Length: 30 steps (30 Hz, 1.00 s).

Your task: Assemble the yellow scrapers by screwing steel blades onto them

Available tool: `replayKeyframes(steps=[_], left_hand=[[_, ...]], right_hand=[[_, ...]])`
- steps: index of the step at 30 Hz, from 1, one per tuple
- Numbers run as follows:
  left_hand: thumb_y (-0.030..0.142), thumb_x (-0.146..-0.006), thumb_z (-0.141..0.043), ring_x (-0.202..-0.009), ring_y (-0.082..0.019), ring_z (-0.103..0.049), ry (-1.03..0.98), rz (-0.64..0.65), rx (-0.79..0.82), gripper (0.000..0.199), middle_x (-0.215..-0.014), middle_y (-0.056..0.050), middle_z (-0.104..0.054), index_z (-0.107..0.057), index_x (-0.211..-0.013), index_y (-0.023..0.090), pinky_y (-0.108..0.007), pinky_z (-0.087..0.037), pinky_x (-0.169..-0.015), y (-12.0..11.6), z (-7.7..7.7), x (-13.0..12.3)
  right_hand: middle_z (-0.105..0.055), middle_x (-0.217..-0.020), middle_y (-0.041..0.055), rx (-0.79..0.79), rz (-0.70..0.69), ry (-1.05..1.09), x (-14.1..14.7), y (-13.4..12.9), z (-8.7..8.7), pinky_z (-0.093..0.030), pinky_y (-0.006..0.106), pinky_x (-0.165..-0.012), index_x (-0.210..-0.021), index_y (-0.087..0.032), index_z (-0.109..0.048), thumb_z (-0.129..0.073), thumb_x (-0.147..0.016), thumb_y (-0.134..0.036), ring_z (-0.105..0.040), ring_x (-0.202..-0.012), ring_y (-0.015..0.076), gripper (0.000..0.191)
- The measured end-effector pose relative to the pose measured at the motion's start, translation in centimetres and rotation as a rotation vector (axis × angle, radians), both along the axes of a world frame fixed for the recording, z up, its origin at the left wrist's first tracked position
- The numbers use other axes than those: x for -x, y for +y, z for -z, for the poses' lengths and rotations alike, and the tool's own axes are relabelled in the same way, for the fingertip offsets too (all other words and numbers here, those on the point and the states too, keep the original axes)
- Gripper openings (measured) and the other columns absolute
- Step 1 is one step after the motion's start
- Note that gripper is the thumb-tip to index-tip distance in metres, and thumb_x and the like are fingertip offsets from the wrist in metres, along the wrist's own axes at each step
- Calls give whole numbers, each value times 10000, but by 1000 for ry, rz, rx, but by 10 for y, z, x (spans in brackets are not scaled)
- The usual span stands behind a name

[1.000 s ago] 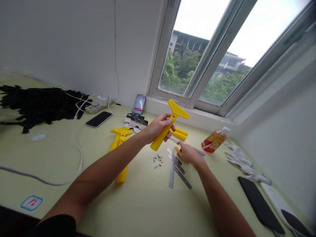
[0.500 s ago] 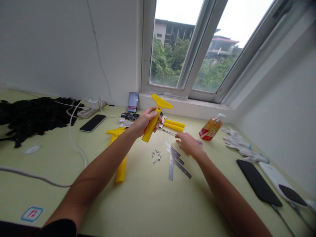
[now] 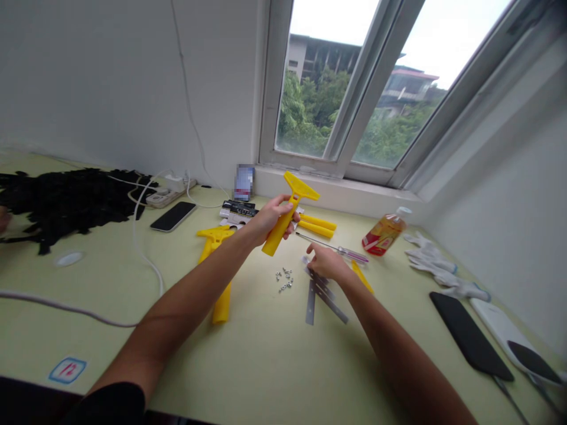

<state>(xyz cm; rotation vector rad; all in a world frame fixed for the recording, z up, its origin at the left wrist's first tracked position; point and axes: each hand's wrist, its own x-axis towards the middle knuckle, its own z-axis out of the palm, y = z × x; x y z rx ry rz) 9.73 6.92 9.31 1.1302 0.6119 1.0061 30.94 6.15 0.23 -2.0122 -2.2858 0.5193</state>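
Note:
My left hand (image 3: pixel 277 218) is closed round the handle of a yellow scraper (image 3: pixel 280 227), holding it above the table with its wide head up. No blade shows on that head. My right hand (image 3: pixel 326 261) hangs over a fan of flat metal blades (image 3: pixel 330 301), fingers apart and bent down near their upper ends; some fingertips are hidden. Just beyond it lies a screwdriver (image 3: pixel 348 252) with a clear and purple handle. Small screws and nuts (image 3: pixel 286 280) are scattered left of the blades. More yellow scrapers (image 3: pixel 222 304) lie partly behind my left forearm.
Yellow handles (image 3: pixel 316 225) and small black boxes (image 3: pixel 239 213) lie at the back, by an upright phone (image 3: pixel 244 182). To the right are a bottle (image 3: pixel 384 231), white gloves (image 3: pixel 436 265) and a black power bank (image 3: pixel 469 333). Black strips (image 3: pixel 75 198) and another person's hand (image 3: pixel 3 218) are left.
My right hand has moved from beside the screwdriver toward me, over the blades, uncovering the screwdriver handle. My left hand keeps hold of the scraper. The view has shifted slightly.

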Motion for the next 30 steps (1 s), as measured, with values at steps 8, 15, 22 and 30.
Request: replayKeyframes(steps=[8,15,22,30], left_hand=[[283,-847,-565,-447,-122,-535,-1,14,-3,262,-739,-20,-607,-457,-1074,210,-226,-408,-384,-2,1,-2],[311,-837,-572,-460,-122,-546,29,49,-28,278,-763,-14,-602,-452,-1070,218,-222,-413,-377,-3,3,-3],[383,-869,-572,-498,-118,-562,254,282,-54,321,-795,-24,-600,-469,-1128,224,-227,-440,-413,-13,3,-8],[462,-919,-501,-536,-98,-549,509,418,-220,395,-843,-11,-588,-453,-1228,221,-223,-428,-445,-39,0,-25]], right_hand=[[-708,-881,38,108,-6,149,-1,2,-4,-422,240,-588,-1092,-185,-584,-628,-718,-132,-625,-733,162,380],[-622,-757,-17,54,-114,287,-6,0,-16,-406,238,-580,-1170,-182,-526,-550,-745,-98,-565,-676,139,434],[-542,-732,-55,-320,-70,916,-50,-23,-95,-445,241,-580,-1276,-238,-410,-687,-768,-358,-545,-643,122,590],[-603,-739,-41,-356,-130,1041,-49,-55,-122,-514,253,-632,-1268,-229,-446,-772,-732,-325,-594,-677,119,635]])
